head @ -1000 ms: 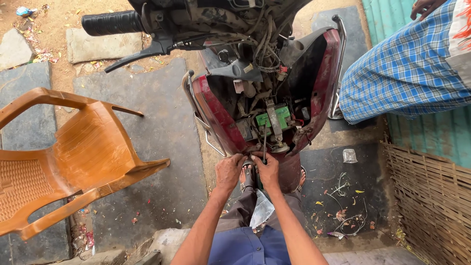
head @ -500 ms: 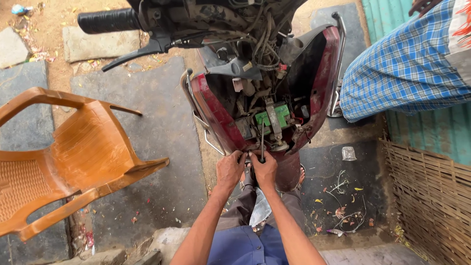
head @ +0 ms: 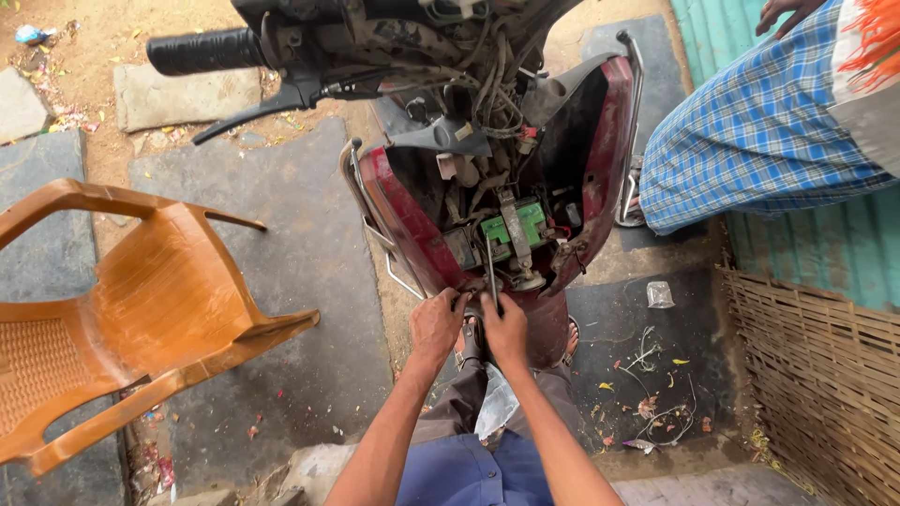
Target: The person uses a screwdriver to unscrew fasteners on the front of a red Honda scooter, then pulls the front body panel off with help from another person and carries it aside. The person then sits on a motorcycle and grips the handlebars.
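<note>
Barely shifted since the earlier frames: both hands at the same spot under the opened front of the dark red scooter (head: 600, 159), the view tipped slightly.

Left hand (head: 437, 323) closed around the lower edge of the red bodywork, thumb up near the tool. Right hand (head: 506, 330) clamped on the base of a thin dark metal tool shaft (head: 490, 272), hands side by side and nearly touching. Tool tip up among the parts just beside the green rectangular battery (head: 511, 223), held under a grey metal strap; exact contact point too small to tell.

Judged from the layout: front cover already off, tangled grey wiring (head: 487, 56) exposed, battery seated and strapped, fastening work at the bracket under way, cover not refitted.

Labels and packages: pale sticker on the battery top, unreadable; small clear plastic wrapper (head: 660, 294) on the dark stone slab to the right; crumpled whitish plastic bag (head: 495, 412) on the lap.

Nearby: orange plastic chair (head: 141, 300) to the left, black rubber handlebar grip (head: 206, 52) above, person in blue checked cloth (head: 750, 141) at right, woven cane fence (head: 825, 375) below.
</note>
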